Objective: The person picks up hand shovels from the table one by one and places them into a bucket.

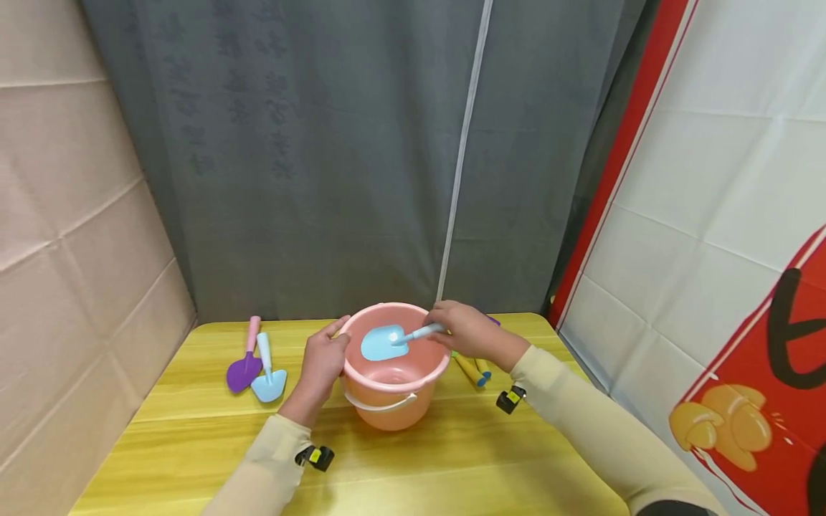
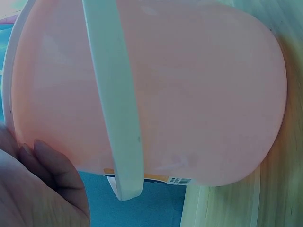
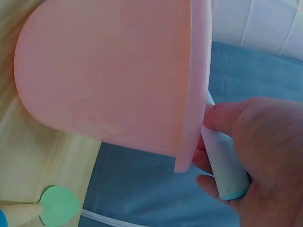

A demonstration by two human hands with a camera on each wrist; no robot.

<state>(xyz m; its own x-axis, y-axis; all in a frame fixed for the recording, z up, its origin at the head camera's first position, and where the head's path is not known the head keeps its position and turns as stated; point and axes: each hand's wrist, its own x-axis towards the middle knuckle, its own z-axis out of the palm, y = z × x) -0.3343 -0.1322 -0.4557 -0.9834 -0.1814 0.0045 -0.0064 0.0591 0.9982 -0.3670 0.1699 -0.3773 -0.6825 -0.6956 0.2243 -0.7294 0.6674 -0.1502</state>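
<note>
A pink plastic bucket (image 1: pixel 395 412) with a white handle (image 2: pixel 116 94) stands upright on the table. At its left rim my left hand (image 1: pixel 325 360) grips the edge; in the left wrist view its fingers (image 2: pixel 54 165) lie against the outer wall. My right hand (image 1: pixel 467 328) holds a light blue toy shovel (image 1: pixel 385 342) by its handle, with the blade over the bucket's opening. The right wrist view shows the thumb and fingers around the shovel's handle (image 3: pixel 225 163), just beyond the rim; the blade is hidden there behind the bucket.
Left of the bucket on the yellow wood-patterned table (image 1: pixel 413 473) lie a purple shovel (image 1: pixel 244 373) with a pink handle and a light blue one (image 1: pixel 269 385). To the right are yellow-handled tools (image 1: pixel 470 370), partly hidden; one has a green head (image 3: pixel 60 206). A grey curtain (image 1: pixel 323 179) hangs behind.
</note>
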